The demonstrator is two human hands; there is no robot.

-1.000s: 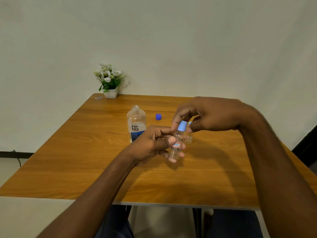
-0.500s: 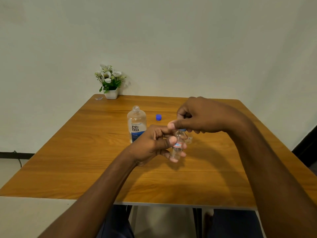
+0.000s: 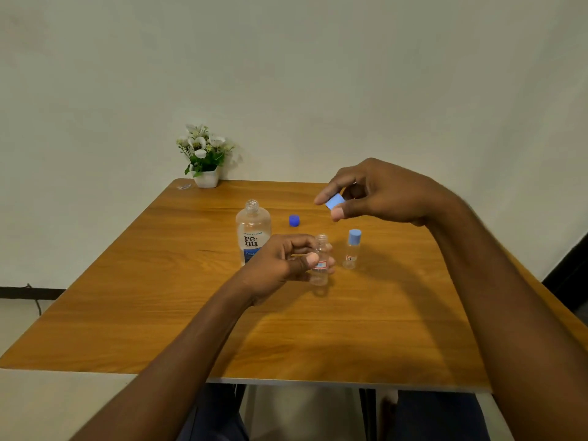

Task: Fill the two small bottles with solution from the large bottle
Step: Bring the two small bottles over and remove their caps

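Wooden table (image 3: pixel 159 297): fills the middle and lower frame, set against a pale wall.

Large re-nu bottle (image 3: pixel 253 230): centre of the frame, upright on the table, neck open, clear body with a blue-and-white label.

Dark-blue cap (image 3: pixel 294 220): lies on the table just right of the large bottle.

Uncapped small bottle (image 3: pixel 319 265): clear, upright, neck open, just right of centre. Whether its base touches the table cannot be told.

Left hand (image 3: pixel 286 265): fingers and thumb curled round the uncapped small bottle, partly covering the large bottle's lower label.

Light-blue cap (image 3: pixel 334 202): held in the air, above and right of the open small bottle.

Right hand (image 3: pixel 381 192): raised right of centre, pinching the light-blue cap between thumb and forefinger.

Capped small bottle (image 3: pixel 351 249): upright on the table, just right of the held one, wearing a light-blue cap.

Potted white flowers (image 3: pixel 206 154): far left corner of the table, in a white pot.
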